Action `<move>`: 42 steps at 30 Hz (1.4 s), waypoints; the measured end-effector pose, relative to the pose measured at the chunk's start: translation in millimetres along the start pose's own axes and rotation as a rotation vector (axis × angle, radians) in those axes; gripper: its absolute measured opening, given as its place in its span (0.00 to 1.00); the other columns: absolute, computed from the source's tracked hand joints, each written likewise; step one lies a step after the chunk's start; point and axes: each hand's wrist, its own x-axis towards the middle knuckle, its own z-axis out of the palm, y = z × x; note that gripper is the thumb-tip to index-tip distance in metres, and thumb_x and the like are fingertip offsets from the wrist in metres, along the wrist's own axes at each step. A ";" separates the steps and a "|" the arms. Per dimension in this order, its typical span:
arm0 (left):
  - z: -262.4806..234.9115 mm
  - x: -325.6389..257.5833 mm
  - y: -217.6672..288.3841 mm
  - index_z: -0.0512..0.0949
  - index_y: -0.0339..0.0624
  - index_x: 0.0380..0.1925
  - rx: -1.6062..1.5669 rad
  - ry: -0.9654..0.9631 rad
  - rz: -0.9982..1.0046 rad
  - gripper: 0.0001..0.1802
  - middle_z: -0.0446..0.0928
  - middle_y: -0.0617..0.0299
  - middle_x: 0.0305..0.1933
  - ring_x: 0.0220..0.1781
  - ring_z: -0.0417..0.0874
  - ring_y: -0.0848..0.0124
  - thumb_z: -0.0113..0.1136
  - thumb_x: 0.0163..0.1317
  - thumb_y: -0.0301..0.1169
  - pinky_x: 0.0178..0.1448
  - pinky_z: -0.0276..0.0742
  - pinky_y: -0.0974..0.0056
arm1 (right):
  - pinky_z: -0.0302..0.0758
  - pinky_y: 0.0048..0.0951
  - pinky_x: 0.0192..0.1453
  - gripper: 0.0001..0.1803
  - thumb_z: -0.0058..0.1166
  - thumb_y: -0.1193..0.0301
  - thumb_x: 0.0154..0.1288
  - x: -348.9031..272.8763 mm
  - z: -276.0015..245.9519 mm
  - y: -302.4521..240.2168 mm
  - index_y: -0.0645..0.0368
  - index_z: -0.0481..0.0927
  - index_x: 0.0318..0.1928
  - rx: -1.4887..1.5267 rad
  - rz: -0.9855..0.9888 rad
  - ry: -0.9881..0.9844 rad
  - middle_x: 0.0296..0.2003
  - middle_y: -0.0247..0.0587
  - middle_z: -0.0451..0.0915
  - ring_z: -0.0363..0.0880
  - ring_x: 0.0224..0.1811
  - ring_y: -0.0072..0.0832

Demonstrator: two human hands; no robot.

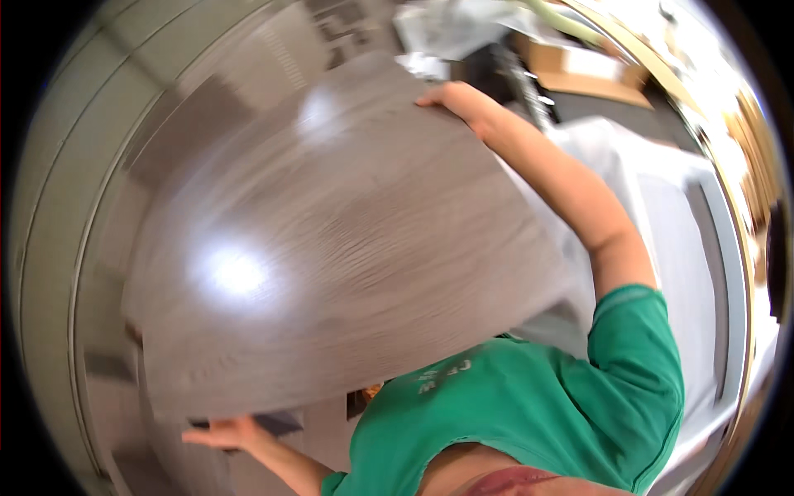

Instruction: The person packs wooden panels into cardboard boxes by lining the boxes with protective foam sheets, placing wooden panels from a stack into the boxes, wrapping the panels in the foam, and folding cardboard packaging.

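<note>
A large grey-brown wood-grain panel fills the middle of the view, glossy with bright light reflections. My right hand reaches out to its far right edge, fingers curled onto that edge. At the near left, my left hand is against the panel's lower edge with fingers stretched sideways. Part of this hand is hidden behind the board, which appears to rest on it. The panel is tilted and slightly blurred.
Pale wall panels curve along the left. Back right are an open cardboard box and crumpled clear plastic wrap. A white-covered surface lies beyond my right arm. More wood-grain surfaces show behind the panel.
</note>
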 end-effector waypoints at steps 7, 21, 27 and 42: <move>10.0 53.3 -10.5 0.62 0.33 0.55 0.277 -0.143 0.214 0.38 0.62 0.51 0.60 0.60 0.63 0.57 0.51 0.53 0.52 0.62 0.60 0.53 | 0.70 0.36 0.50 0.44 0.47 0.36 0.50 -67.4 -147.2 -7.0 0.72 0.75 0.45 -0.999 -0.145 0.468 0.42 0.55 0.76 0.74 0.46 0.41; 195.8 30.7 -105.4 0.71 0.32 0.45 0.225 -0.728 -0.225 0.25 0.71 0.51 0.50 0.53 0.70 0.58 0.47 0.51 0.39 0.55 0.65 0.58 | 0.72 0.31 0.44 0.35 0.43 0.45 0.61 -327.8 -261.0 99.4 0.71 0.78 0.39 -0.512 0.018 1.000 0.34 0.51 0.79 0.78 0.38 0.33; 311.6 -49.2 -258.9 0.72 0.28 0.40 -0.215 -1.562 -1.090 0.22 0.74 0.51 0.44 0.47 0.74 0.61 0.47 0.50 0.35 0.53 0.68 0.58 | 0.73 0.35 0.44 0.33 0.43 0.49 0.62 -448.2 -303.5 128.8 0.72 0.73 0.47 -0.421 0.521 1.415 0.41 0.53 0.77 0.78 0.39 0.39; 381.8 -313.8 -429.4 0.74 0.36 0.31 0.029 -1.439 -1.638 0.08 0.74 0.61 0.34 0.39 0.75 0.69 0.56 0.49 0.24 0.46 0.71 0.65 | 0.65 0.36 0.54 0.32 0.40 0.58 0.62 -639.0 -220.9 251.2 0.79 0.63 0.53 -0.069 0.591 2.277 0.51 0.63 0.69 0.68 0.56 0.45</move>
